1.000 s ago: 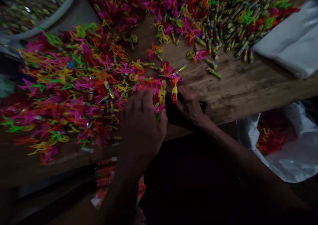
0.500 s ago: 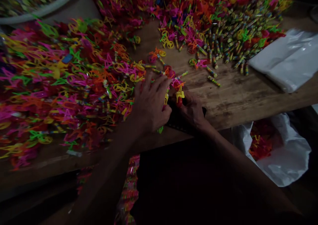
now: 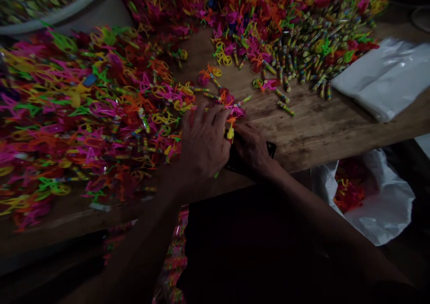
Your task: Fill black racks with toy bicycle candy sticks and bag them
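Note:
My left hand (image 3: 205,138) is bent over the table edge beside the heap, its fingers curled; what they close on is hidden beneath them. My right hand (image 3: 253,146) is closed just to the right, its fingertips meeting a small yellow plastic toy (image 3: 230,134) with an orange part, which sits between the two hands. A flat black tray-like object (image 3: 238,163) lies under both hands, mostly covered. Just beyond the fingers lie a pink plastic toy (image 3: 238,111) and a striped candy tube (image 3: 243,101).
A large heap of bright plastic toys (image 3: 83,116) covers the left of the wooden table (image 3: 302,136). Striped tubes (image 3: 298,57) pile up at the back right, near white plastic bags (image 3: 386,80). A grey tub (image 3: 101,8) stands back left. An open white sack (image 3: 389,205) hangs below right.
My right hand has moved left towards my left hand, bringing the yellow toy up against the left fingers. My left hand has stayed nearly in place.

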A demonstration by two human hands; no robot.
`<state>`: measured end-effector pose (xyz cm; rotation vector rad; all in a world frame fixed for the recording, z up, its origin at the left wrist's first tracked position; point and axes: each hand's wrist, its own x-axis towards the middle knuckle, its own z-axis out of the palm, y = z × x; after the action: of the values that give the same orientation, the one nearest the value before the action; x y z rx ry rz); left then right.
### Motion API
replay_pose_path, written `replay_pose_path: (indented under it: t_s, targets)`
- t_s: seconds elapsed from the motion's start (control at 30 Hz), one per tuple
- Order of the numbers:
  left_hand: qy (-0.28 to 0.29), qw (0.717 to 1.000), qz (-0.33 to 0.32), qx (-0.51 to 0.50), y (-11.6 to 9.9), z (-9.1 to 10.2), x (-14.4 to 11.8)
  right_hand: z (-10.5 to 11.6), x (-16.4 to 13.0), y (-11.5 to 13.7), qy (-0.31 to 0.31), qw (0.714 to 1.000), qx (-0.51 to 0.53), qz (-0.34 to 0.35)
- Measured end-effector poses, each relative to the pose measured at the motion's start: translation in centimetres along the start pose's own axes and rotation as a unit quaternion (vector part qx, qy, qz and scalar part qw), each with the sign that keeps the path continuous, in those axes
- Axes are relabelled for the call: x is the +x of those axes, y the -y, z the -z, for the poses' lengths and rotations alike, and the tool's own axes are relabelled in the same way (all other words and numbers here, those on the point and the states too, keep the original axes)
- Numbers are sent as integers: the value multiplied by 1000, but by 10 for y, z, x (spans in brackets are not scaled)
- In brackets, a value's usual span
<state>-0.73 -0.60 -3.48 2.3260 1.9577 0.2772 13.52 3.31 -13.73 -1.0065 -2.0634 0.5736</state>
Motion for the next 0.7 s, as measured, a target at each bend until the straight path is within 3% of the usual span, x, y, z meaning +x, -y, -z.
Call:
replay_pose_path:
  t_s: [0.17, 0.37, 0.43, 0.57, 0.7]
  targets:
    - [50, 998, -39, 25, 6, 6, 4, -6, 4, -2, 28, 999, -17, -8]
    - [47, 998, -40, 1, 15, 11, 2, -11, 3, 2, 18, 999, -42, -4]
    - [34, 999, -30, -30, 17, 16, 2, -11, 2, 4, 22, 998, -55, -9]
    - [-47, 997, -1, -63, 14, 21, 6, -9, 3, 5, 32, 998, -58, -20]
    - [-22, 997, -76, -9, 13, 9, 12, -6, 5, 7, 35, 999, -28, -23]
